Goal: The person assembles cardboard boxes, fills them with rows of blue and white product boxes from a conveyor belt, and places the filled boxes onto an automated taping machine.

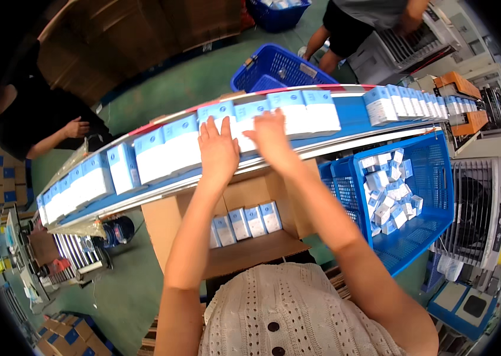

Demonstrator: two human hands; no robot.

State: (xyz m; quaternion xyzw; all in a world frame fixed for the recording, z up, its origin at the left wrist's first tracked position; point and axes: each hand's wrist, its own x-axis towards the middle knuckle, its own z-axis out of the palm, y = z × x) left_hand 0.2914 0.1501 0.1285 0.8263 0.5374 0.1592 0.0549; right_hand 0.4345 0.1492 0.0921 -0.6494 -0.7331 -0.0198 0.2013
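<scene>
Along the middle of the conveyor belt (352, 114), both hands are in among a row of blue-and-white cartons! The left hand (219, 148) has its fingers spread and straight, laid over the near face of one carton (216, 110), with no grip closed around it. Just to its right, the right hand (271, 135) reaches onto the neighbouring carton (251, 111), thumb held out to the left; the fingers blur, and I can't tell whether they pinch anything.

More cartons stand in line left and right, and a tighter group (381, 105) sits towards the far right end. Near side now, below the forearms: an open cardboard box (167, 228) with a row of small blue-and-white boxes (247, 223) upright inside. To its right, a blue plastic basket (437, 178) carries a jumbled heap of little boxes (390, 193). Over on the left, a co-worker in black (43, 107) stands beyond the belt.
</scene>
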